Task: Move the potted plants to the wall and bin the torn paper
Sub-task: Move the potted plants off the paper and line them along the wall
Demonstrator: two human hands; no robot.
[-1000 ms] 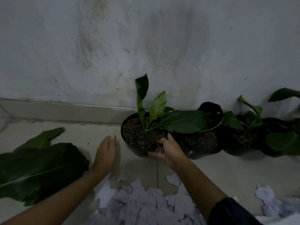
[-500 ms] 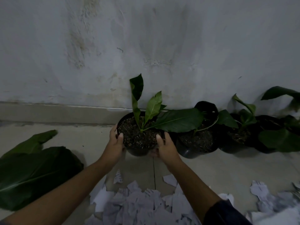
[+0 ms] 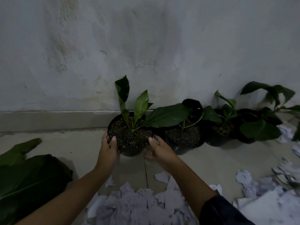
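Potted plant in a black pot is sitting at the left end of a row of pots, near the base of the wall, with both hands clasping it. The left hand is gripping the pot's left side, thumb lying over the rim on the soil and fingers curling round the outside. The right hand is holding the right side, thumb up at the rim and fingers wrapping low around the pot wall. Whether the pot is resting on the floor or lifted just off it cannot be told.

Just right of it, a second black pot is standing touching or nearly touching the first, one broad leaf of the held plant reaching across it. Two more potted plants are lining up further right along the wall.

Torn paper is lying in a heap on the floor between the forearms, with more scraps spreading to the right. Large dark leaves are filling the lower left corner.
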